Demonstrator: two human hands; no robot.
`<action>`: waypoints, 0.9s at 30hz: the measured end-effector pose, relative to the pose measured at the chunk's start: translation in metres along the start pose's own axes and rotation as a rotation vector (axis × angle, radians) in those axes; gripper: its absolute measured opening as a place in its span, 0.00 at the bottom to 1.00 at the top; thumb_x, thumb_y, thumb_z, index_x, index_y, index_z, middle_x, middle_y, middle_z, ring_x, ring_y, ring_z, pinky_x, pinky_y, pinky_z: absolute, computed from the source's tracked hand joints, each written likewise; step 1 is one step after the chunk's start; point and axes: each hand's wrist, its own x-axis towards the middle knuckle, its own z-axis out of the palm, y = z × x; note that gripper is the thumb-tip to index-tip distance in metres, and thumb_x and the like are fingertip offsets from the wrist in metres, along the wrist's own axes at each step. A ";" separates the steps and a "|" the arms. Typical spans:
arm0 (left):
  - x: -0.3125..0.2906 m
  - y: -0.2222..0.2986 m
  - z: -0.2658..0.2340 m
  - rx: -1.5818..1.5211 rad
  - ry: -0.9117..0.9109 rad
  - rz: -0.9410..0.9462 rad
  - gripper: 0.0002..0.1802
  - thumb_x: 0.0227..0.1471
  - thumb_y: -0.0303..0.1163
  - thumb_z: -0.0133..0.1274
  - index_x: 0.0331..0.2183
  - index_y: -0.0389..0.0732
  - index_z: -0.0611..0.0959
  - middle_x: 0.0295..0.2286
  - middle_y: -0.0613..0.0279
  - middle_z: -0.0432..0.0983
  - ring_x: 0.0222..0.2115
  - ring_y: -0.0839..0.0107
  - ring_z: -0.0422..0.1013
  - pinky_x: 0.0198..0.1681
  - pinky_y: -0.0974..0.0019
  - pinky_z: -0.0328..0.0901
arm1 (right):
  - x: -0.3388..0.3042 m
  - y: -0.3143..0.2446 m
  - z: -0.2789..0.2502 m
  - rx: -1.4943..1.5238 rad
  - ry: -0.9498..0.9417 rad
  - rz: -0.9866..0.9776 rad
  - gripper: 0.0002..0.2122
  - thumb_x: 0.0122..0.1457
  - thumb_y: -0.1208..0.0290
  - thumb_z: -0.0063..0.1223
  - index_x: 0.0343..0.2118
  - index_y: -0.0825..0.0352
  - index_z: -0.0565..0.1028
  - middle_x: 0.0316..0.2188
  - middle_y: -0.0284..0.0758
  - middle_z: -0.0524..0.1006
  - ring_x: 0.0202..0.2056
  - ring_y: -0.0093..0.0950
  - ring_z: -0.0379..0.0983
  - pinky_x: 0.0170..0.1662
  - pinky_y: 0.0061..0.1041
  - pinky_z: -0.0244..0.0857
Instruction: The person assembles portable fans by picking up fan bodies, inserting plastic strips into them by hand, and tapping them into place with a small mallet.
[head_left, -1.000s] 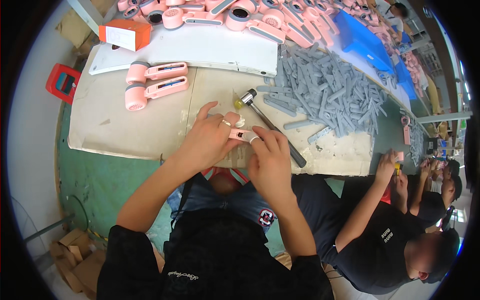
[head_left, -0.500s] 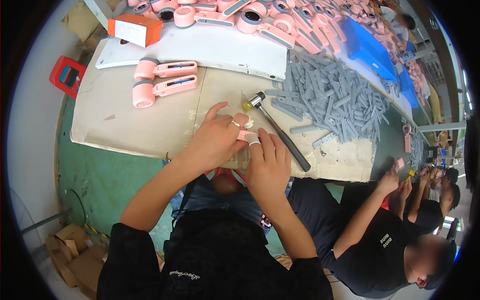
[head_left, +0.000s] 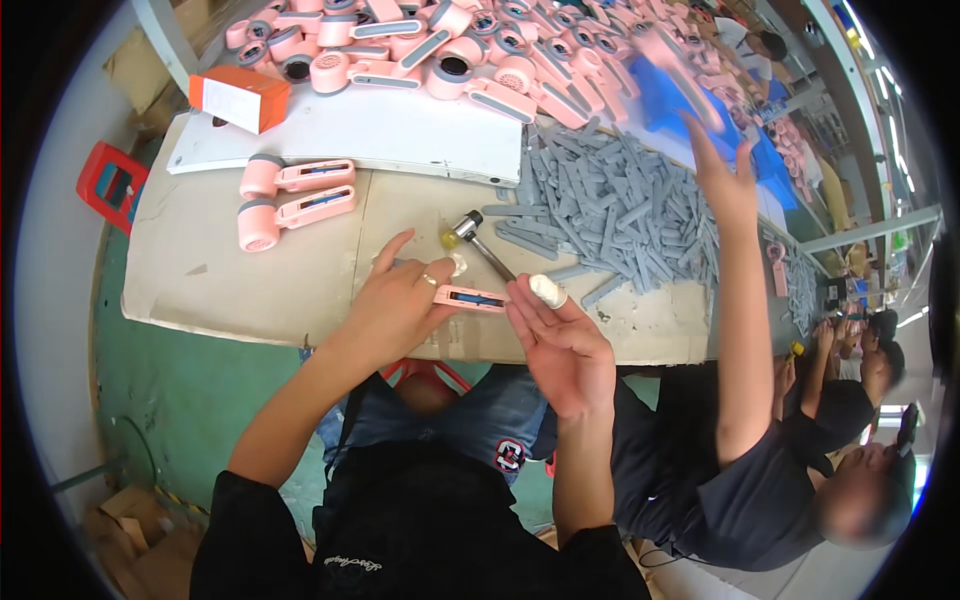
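Observation:
My left hand (head_left: 395, 300) is closed around a pink hair-dryer-like device, and only its handle (head_left: 472, 298) shows clearly. A long slot in that handle reveals blue wires inside. My right hand (head_left: 565, 345) is turned palm up with its fingers apart, fingertips beside the handle's right end; a white cover (head_left: 547, 291) wraps one fingertip. Just beyond my hands lies a hammer (head_left: 490, 250) with one yellowish face, its lower shaft hidden behind my right fingers. Two similar pink devices (head_left: 258, 226) rest at the left, handle slots uncovered.
Grey strips (head_left: 620, 210) are heaped at the right of the cardboard-covered table (head_left: 200, 290). Many pink devices (head_left: 400, 50) pile up behind a white panel (head_left: 340, 135) bearing an orange box (head_left: 240, 98). A co-worker's raised arm (head_left: 745, 310) reaches beside a blue bin (head_left: 665, 105).
My right hand has come off the handle's top and turned palm up, exposing the slot. The co-worker's arm has swung up toward the far pile, near a blurred pink device. My view has shifted.

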 end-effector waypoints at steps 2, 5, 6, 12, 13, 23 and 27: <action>0.003 0.005 -0.002 0.019 0.006 0.024 0.25 0.45 0.34 0.68 0.45 0.39 0.77 0.32 0.56 0.79 0.39 0.58 0.76 0.67 0.43 0.51 | -0.001 -0.004 0.002 0.066 0.018 0.009 0.27 0.52 0.85 0.44 0.59 0.79 0.67 0.62 0.50 0.67 0.66 0.41 0.61 0.72 0.39 0.47; 0.012 0.018 -0.011 0.122 0.188 0.137 0.24 0.46 0.32 0.67 0.45 0.38 0.78 0.36 0.54 0.80 0.42 0.58 0.76 0.67 0.42 0.51 | -0.003 -0.006 -0.003 0.134 0.005 0.024 0.27 0.53 0.84 0.44 0.60 0.80 0.66 0.64 0.50 0.64 0.66 0.43 0.60 0.72 0.40 0.47; 0.014 0.020 -0.013 0.095 0.228 0.117 0.20 0.48 0.33 0.65 0.43 0.38 0.79 0.38 0.54 0.80 0.43 0.58 0.76 0.65 0.42 0.53 | -0.003 -0.007 -0.005 0.137 0.009 0.023 0.27 0.53 0.84 0.44 0.60 0.80 0.66 0.64 0.50 0.64 0.66 0.43 0.60 0.72 0.40 0.47; 0.033 0.003 -0.017 0.033 0.314 0.067 0.11 0.51 0.30 0.62 0.37 0.37 0.83 0.35 0.55 0.80 0.39 0.56 0.76 0.51 0.49 0.66 | -0.013 -0.014 -0.031 -0.196 0.133 -0.229 0.16 0.68 0.69 0.48 0.54 0.70 0.73 0.54 0.48 0.75 0.46 0.35 0.77 0.46 0.32 0.72; 0.038 0.000 -0.019 -0.018 0.270 0.019 0.09 0.51 0.29 0.62 0.36 0.38 0.84 0.33 0.55 0.80 0.37 0.55 0.75 0.45 0.51 0.69 | -0.015 -0.011 -0.048 -0.408 0.246 -0.328 0.13 0.69 0.66 0.51 0.50 0.69 0.76 0.48 0.46 0.80 0.37 0.29 0.81 0.36 0.26 0.74; 0.122 0.026 0.048 0.058 -0.162 0.208 0.13 0.49 0.39 0.64 0.34 0.41 0.86 0.33 0.57 0.78 0.37 0.55 0.76 0.40 0.55 0.71 | -0.025 -0.011 -0.084 -0.692 0.631 -0.522 0.12 0.69 0.62 0.52 0.33 0.64 0.76 0.24 0.27 0.77 0.21 0.13 0.65 0.23 0.14 0.57; 0.132 0.049 0.082 0.135 -0.292 0.106 0.14 0.46 0.38 0.66 0.34 0.39 0.85 0.34 0.57 0.77 0.39 0.55 0.77 0.40 0.55 0.72 | -0.031 -0.011 -0.089 -0.715 0.619 -0.510 0.12 0.69 0.62 0.52 0.34 0.65 0.77 0.25 0.27 0.78 0.21 0.13 0.66 0.24 0.14 0.57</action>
